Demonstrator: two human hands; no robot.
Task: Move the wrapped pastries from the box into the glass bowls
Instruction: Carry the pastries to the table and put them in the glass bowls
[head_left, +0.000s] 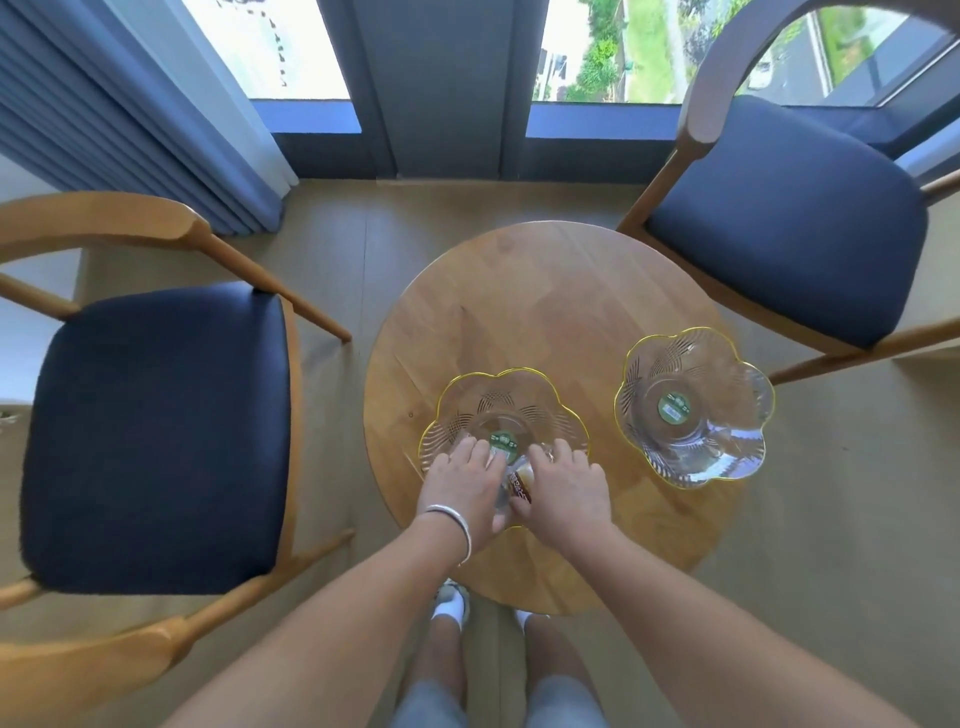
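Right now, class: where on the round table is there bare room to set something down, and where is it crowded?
Free: the far half of the round table, beyond both bowls, and the strip between the left bowl and right bowl. Crowded: the near left edge, where the left hand and right hand meet over a wrapped pastry in the left bowl.

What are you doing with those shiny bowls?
A person stands at a round wooden table with both hands in the nearer glass bowl. The left hand and right hand are placing a wrapped pastry there. The other glass bowl, on the right, holds only a green sticker. No box is in view.
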